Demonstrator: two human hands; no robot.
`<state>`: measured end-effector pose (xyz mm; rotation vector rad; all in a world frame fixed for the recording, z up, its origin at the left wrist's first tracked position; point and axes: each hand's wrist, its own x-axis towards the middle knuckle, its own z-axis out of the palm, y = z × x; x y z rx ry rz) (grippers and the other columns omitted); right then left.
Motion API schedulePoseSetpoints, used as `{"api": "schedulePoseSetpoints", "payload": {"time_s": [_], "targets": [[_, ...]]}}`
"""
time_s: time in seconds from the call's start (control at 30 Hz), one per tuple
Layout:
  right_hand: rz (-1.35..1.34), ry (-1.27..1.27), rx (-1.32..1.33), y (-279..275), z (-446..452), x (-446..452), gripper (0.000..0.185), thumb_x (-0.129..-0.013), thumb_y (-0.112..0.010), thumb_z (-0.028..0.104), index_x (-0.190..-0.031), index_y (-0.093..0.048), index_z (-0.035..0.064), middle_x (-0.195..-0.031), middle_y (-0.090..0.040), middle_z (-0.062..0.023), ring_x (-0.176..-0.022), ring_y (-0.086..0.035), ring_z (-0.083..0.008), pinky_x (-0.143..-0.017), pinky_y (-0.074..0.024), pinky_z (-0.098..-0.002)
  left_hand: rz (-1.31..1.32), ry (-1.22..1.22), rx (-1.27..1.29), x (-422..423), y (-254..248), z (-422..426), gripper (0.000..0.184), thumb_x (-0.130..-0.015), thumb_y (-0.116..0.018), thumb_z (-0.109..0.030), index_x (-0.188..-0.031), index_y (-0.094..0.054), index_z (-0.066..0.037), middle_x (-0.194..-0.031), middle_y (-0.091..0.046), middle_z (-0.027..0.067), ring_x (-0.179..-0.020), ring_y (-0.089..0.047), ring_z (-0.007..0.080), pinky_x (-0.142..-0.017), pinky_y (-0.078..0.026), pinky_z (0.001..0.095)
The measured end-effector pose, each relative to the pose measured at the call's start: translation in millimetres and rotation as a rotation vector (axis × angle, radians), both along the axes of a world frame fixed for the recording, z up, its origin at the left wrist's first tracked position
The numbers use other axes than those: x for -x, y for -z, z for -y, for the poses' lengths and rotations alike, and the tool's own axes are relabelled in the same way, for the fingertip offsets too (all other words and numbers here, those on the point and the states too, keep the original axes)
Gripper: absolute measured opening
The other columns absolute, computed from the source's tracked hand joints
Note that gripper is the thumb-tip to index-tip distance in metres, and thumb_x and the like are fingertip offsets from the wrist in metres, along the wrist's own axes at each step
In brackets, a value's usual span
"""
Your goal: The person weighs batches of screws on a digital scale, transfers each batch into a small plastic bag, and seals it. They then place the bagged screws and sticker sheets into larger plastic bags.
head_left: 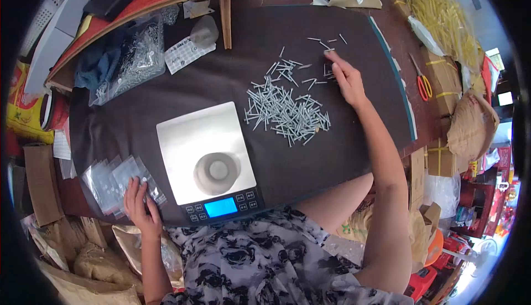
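My left hand (142,205) lies with fingers stretched out over a fan of small clear plastic zip bags (113,183) at the table's lower left. At the upper right, my right hand (347,79) is turned on its side, fingers stretched and thumb apart, touching or just above a few loose screws (327,73). Some of these are hidden by the fingers. A heap of silver screws (285,108) lies left of this hand, with strays above it. Between the hands stands a digital scale (182,150) with a lit blue display; a small round cup (217,173) sits on its steel plate.
A large bag of screws (135,56) and a labelled sheet (188,55) lie at the back left. A wooden shelf leg (225,21) stands at the back. Orange-handled scissors (423,86) and cardboard boxes (442,78) are on the right, beyond the dark mat's edge (395,78).
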<state>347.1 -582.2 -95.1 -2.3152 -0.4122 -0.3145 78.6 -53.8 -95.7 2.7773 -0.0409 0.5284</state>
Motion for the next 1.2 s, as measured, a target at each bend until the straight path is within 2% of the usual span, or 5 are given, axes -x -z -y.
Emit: {"api": "schedulePoseSetpoints", "payload": {"time_s": [0.17,0.27,0.57,0.8,1.2], "targets": [[0.257,0.371,0.099,42,46,-80,0.039,-0.096,-0.048,0.026,-0.128,-0.053,0.0024,-0.137,-0.048,-0.0197,-0.135,-0.036,-0.0338,-0.11,-0.0277,-0.0415,0.003,-0.003,-0.003,-1,-1,1,0.032,-0.083,-0.048,-0.003,-0.111,-0.061,-0.001,-0.13,-0.055,0.0169,-0.126,-0.047,0.0348,-0.107,-0.029,0.0463],[0.144,0.32,0.357,35,30,-103,0.04,-0.096,-0.049,0.029,-0.126,-0.054,0.0031,-0.135,-0.05,-0.0192,-0.131,-0.04,-0.0354,-0.108,-0.0311,-0.0421,0.003,-0.011,-0.006,-1,0,1,0.031,-0.083,-0.048,-0.003,-0.111,-0.062,-0.001,-0.129,-0.056,0.0171,-0.126,-0.048,0.0348,-0.106,-0.03,0.0454],[-0.112,-0.559,-0.021,-7,-82,-19,0.036,-0.095,-0.051,0.028,-0.12,-0.06,0.0047,-0.128,-0.057,-0.0155,-0.129,-0.044,-0.0328,-0.107,-0.034,-0.0416,0.021,-0.009,0.0,0,0,1,0.032,-0.082,-0.049,-0.003,-0.111,-0.062,-0.002,-0.129,-0.056,0.0162,-0.126,-0.048,0.0338,-0.105,-0.03,0.044],[0.147,-0.388,0.401,-34,-126,71,0.058,-0.075,-0.071,0.044,-0.125,-0.056,0.0186,-0.124,-0.052,-0.0128,-0.119,-0.046,-0.0298,-0.099,-0.0308,-0.0455,0.041,-0.009,0.018,1,2,1,0.034,-0.081,-0.049,-0.001,-0.114,-0.061,-0.002,-0.13,-0.056,0.015,-0.127,-0.047,0.0314,-0.106,-0.029,0.0426],[-0.146,-0.175,0.149,-45,-105,67,0.038,-0.066,-0.071,0.004,-0.101,-0.058,0.0082,-0.084,-0.061,-0.0061,-0.079,-0.062,-0.0184,-0.07,-0.0494,-0.0321,0.096,0.005,0.049,3,2,1,0.033,-0.081,-0.053,-0.001,-0.113,-0.062,-0.004,-0.127,-0.057,0.0122,-0.125,-0.048,0.0295,-0.104,-0.031,0.0409]]}}
